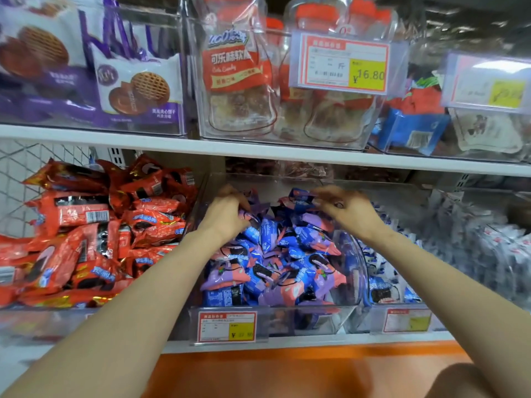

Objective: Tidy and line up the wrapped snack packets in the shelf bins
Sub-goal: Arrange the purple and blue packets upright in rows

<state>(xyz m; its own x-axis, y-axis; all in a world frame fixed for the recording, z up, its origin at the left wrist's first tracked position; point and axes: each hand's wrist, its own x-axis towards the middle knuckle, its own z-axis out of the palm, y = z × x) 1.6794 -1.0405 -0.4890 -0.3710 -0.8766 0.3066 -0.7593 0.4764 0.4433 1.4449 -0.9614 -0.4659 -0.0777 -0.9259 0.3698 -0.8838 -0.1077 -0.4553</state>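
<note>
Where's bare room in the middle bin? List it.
Free: the strip behind the blue-purple packets, up to the back wall of the middle bin; the orange ledge below the price tag. Crowded: red packets left, white packets right, both heaped.

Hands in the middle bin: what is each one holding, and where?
Left hand grips a purple packet by its left edge; right hand pinches a blue packet by its right end.
</note>
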